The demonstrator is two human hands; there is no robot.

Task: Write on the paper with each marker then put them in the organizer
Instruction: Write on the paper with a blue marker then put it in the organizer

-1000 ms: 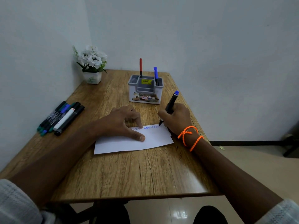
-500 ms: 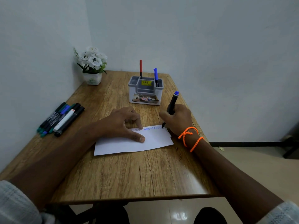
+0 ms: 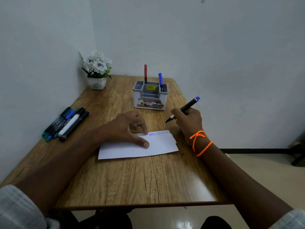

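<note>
Wooden table (image 3: 125, 182): set into a corner of two pale walls, grain running away from the viewer, bare across its near half.

Paper (image 3: 158, 146): white sheet lying flat on the table centre, long side across. A zigzag line runs along its far edge, faint red at the left part, blue at the right part.

Organizer (image 3: 150, 96): grey and white compartmented box standing upright beyond the paper, a yellow sticker inside and a printed label on the front wall. A red marker (image 3: 145, 73) stands upright in a rear compartment; a blue marker (image 3: 160, 80) stands in the right-hand compartment.

Flower pot (image 3: 97, 83): small white pot with white flowers, at the far left corner of the table against the wall.

Loose markers (image 3: 66, 123): a group lying side by side near the left table edge, well apart from the paper; caps in green, blue and black, one body white.

Left hand (image 3: 127, 128): palm down, fingertips and thumb pressed on the paper's left half, nothing gripped.

Right hand (image 3: 189, 120): closed around a black marker (image 3: 183, 109) with a blue end. The marker is tilted, tip pointing left and downward, clear of the paper and above the table between paper and organizer. Orange beaded bands (image 3: 200, 142) circle the right wrist.
</note>
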